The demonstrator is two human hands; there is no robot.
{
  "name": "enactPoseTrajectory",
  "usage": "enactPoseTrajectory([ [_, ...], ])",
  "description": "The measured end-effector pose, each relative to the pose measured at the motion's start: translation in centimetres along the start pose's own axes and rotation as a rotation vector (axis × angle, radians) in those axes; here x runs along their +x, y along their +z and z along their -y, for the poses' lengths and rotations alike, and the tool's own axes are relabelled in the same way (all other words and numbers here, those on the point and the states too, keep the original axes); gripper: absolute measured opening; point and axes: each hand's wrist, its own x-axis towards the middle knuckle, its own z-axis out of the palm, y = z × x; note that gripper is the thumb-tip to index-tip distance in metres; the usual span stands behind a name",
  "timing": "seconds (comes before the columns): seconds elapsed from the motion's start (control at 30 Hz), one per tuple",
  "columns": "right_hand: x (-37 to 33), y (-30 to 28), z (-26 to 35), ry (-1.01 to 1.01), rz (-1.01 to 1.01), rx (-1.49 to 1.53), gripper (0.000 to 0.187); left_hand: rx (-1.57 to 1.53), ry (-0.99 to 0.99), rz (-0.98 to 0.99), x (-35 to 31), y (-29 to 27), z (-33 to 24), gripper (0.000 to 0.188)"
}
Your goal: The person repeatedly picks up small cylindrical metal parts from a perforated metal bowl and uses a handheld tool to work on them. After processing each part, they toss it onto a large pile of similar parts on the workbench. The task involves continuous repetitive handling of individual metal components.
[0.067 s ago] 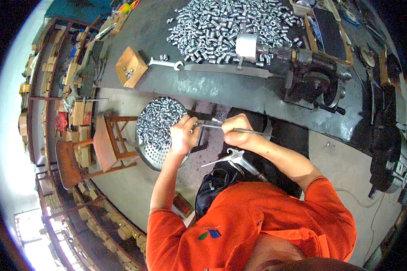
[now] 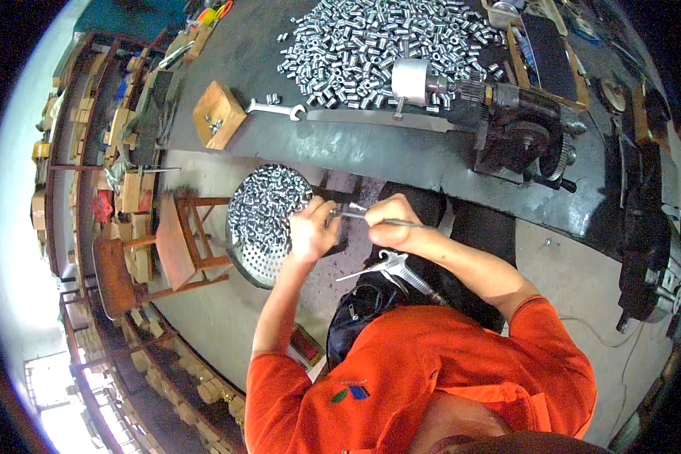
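Note:
My right hand (image 2: 392, 219) is closed round a slim metal rod-like tool (image 2: 416, 224), whose back end sticks out over my wrist. Close against its front end is my left hand (image 2: 312, 231), fingers pinched together. A small metal piece seems to sit in that pinch, but the fingers mostly hide it. Beside my left hand stands a round perforated metal pan (image 2: 259, 265), its far part heaped with small shiny metal sleeves (image 2: 268, 204). A silver air blow gun (image 2: 393, 263) lies across my lap, below my right hand.
A dark workbench (image 2: 340, 144) carries a large pile of metal sleeves (image 2: 378, 45), an open-end wrench (image 2: 276, 110) and a small wooden box (image 2: 218, 115). A chuck machine (image 2: 518, 136) is at its right. Left are a wooden chair (image 2: 175, 238) and loaded shelves (image 2: 76, 163).
My right hand has shifted slightly left, and the tool with it. My left hand has moved a little to the right and nearer to me, its fingers still pinched.

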Motion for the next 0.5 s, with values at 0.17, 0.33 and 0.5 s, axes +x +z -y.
enactPoseTrajectory([
  [0.17,0.3,0.6,-0.9,-0.371,-0.052,-0.274,0.032,-0.094,0.000,0.029,1.5,-0.1,-2.0,0.023],
  [0.33,0.0,-1.1,0.7,-0.573,-0.169,-0.409,0.033,0.026,-0.044,-0.030,6.8,-2.2,1.4,0.024],
  [0.5,0.6,0.0,-0.9,-0.579,-0.152,-0.391,0.035,-0.523,-0.239,-0.117,17.8,-5.0,4.6,0.041],
])
